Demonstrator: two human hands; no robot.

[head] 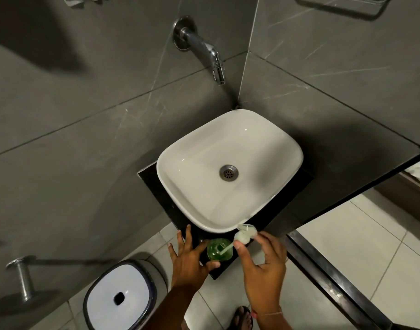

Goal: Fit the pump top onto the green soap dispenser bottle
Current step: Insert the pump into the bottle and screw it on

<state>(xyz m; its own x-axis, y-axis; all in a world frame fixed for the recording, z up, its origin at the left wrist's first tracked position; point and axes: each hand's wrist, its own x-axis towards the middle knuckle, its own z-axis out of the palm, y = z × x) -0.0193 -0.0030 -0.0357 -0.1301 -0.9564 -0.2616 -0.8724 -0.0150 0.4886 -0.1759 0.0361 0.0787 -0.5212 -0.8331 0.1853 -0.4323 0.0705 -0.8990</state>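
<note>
The green soap dispenser bottle [218, 249] stands upright on the black counter's front corner, just below the sink. My left hand [189, 259] is beside it on the left, fingers spread, thumb against the bottle's lower side. My right hand [261, 270] pinches the clear white pump top [244, 235] between thumb and fingers, tilted up to the right. The pump's tube slants down into the bottle's open neck. The pump collar is apart from the neck.
A white square sink [287, 148] sits on the black counter [161, 198] under a chrome wall tap [204, 50]. A white-lidded bin [119, 297] stands on the floor at lower left. A metal door track [335, 279] runs at the right. My sandalled foot [242, 319] is below.
</note>
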